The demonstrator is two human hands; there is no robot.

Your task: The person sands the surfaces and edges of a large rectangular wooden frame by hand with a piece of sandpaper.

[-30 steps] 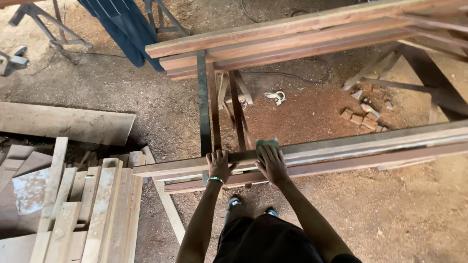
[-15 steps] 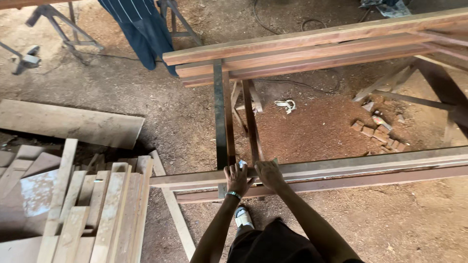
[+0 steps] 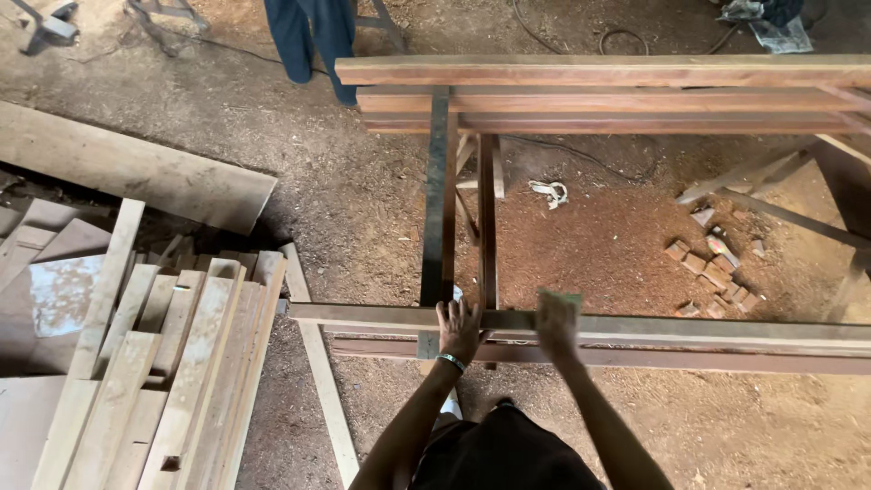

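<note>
At the lower centre of the frame, a long wooden rail [image 3: 689, 328] is laid left to right across a dark metal frame [image 3: 437, 200]. The left hand [image 3: 458, 328] is pressed flat and open upon it. Just beside, the blurred right hand [image 3: 555, 325] is held over a greenish pad [image 3: 559, 298] on the rail; its grip cannot be told.

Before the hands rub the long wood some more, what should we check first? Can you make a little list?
1. Left hand flat on the near wooden beam, steadying it: ok.
2. Right hand pressing the small green-edged pad on the beam: ok, though blurred.
3. Beam resting on the dark metal bar of the frame: ok.
4. Pad surface worn or not: cannot tell.
5. Feet away from the plank stack on the left: ok.
6. Standing person's legs far from the beam: ok.
</note>
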